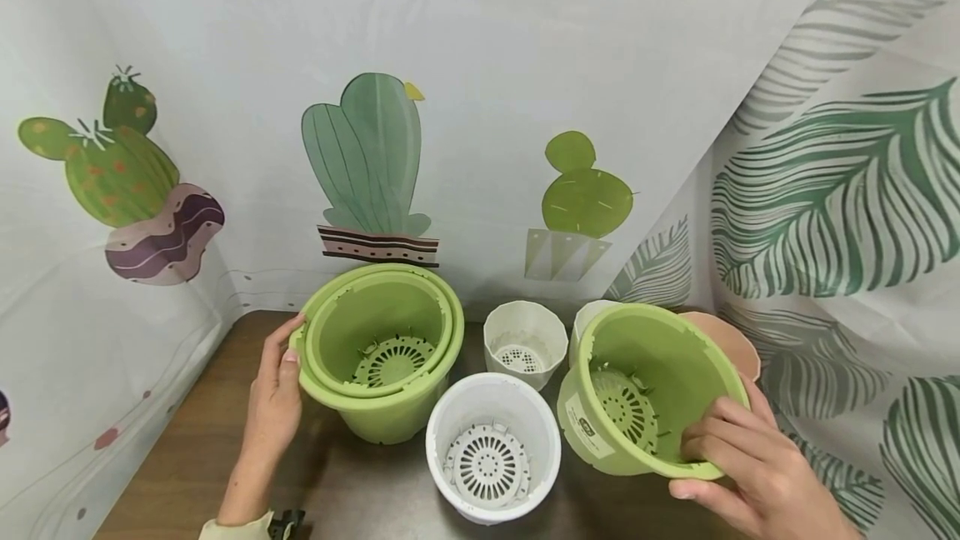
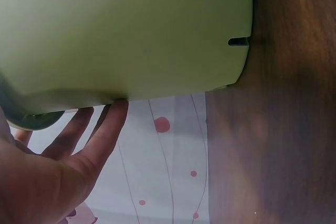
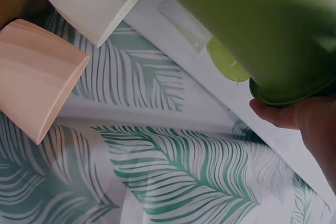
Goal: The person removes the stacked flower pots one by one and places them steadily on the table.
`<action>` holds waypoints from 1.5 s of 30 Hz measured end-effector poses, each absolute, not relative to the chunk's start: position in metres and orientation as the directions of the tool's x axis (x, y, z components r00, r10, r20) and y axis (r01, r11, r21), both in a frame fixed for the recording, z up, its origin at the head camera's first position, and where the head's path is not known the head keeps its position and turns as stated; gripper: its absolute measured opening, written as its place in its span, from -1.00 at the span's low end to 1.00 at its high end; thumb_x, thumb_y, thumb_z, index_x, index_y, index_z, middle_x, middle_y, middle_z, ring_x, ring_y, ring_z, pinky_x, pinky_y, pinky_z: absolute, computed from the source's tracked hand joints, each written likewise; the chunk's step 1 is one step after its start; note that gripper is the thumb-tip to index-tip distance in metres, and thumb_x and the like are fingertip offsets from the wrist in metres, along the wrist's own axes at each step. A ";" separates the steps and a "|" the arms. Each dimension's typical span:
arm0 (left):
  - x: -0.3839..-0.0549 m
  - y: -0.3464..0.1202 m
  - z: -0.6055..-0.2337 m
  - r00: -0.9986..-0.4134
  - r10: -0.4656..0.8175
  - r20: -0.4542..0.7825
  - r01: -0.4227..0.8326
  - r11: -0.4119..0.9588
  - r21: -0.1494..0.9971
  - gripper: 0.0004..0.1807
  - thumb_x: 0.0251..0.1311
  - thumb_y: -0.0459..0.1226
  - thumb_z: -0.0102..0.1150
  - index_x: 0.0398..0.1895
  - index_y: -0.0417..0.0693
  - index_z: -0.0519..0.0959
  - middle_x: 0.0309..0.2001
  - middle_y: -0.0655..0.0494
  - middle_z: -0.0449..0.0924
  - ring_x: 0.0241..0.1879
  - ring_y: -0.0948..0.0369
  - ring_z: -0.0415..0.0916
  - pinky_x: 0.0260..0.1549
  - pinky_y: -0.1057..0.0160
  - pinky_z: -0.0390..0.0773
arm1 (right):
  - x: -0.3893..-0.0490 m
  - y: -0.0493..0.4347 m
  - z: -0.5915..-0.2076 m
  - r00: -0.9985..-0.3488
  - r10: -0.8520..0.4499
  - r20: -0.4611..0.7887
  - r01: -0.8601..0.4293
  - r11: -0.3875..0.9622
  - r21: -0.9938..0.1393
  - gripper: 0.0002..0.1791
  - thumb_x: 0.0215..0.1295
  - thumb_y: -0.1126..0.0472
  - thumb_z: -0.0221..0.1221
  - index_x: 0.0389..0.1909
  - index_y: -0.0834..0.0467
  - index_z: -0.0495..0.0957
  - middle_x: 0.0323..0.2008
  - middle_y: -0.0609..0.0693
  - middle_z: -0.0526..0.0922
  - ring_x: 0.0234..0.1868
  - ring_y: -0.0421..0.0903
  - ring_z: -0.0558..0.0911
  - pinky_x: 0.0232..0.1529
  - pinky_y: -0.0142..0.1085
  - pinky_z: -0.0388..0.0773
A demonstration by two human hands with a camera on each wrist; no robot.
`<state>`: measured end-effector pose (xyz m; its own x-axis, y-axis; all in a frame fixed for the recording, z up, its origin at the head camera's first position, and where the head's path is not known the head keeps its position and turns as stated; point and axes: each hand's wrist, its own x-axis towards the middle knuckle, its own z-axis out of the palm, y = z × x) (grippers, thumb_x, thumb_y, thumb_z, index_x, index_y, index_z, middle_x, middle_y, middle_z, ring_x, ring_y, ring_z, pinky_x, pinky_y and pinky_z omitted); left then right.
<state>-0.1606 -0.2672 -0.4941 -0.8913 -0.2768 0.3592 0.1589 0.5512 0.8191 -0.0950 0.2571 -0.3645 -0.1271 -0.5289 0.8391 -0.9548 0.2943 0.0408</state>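
Observation:
At the left of the head view stand nested green plastic flowerpots, one inside another. My left hand touches their left side at the rim. In the left wrist view its fairly straight fingers lie against the outer wall. On the right, my right hand grips another green flowerpot by its rim, fingers over the inside and thumb outside. That pot is tilted, its mouth towards the right, with a white label on its side. A white flowerpot stands between the two hands.
Behind are a small cream pot, a second pale pot partly hidden by the held pot, and a peach pot. All stand on a brown wooden table. Printed curtains hang close behind and on both sides.

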 end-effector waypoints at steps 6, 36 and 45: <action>-0.160 -0.268 -0.494 -0.892 -0.277 0.357 0.156 0.552 0.819 -0.49 0.74 -0.11 -0.29 0.63 0.44 0.28 0.46 0.11 0.49 0.10 0.36 0.47 0.07 0.22 0.39 | -0.093 0.259 -0.372 -0.125 -0.514 0.848 -0.956 0.291 0.035 -0.54 0.53 -0.06 0.26 -0.54 0.12 0.56 -0.47 -0.11 0.59 -0.29 -0.15 0.46 0.55 -0.07 0.08; -0.160 -0.267 -0.494 -0.891 -0.272 0.363 0.161 0.557 0.814 -0.49 0.74 -0.13 -0.29 0.64 0.44 0.27 0.45 0.10 0.50 0.04 0.28 0.47 0.04 0.21 0.39 | -0.083 0.275 -0.440 -0.213 -0.508 0.835 -0.917 0.398 0.008 -0.53 0.54 -0.15 0.24 -0.57 0.01 0.55 -0.45 -0.14 0.59 -0.33 -0.20 0.44 0.53 -0.10 0.04; -0.159 -0.267 -0.493 -0.895 -0.273 0.352 0.153 0.554 0.818 -0.49 0.74 -0.11 -0.30 0.64 0.43 0.27 0.44 0.08 0.50 0.05 0.30 0.47 0.05 0.24 0.39 | -0.084 0.277 -0.460 -0.220 -0.539 0.813 -0.906 0.422 0.035 -0.53 0.56 -0.17 0.21 -0.57 -0.04 0.52 -0.45 -0.20 0.56 -0.32 -0.20 0.45 0.57 -0.02 -0.01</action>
<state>-0.1592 -0.2669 -0.4931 -0.8954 -0.2730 0.3518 0.1527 0.5539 0.8184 -0.0837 0.2774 -0.4602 -0.2195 -0.5390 0.8132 -0.9060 0.4218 0.0350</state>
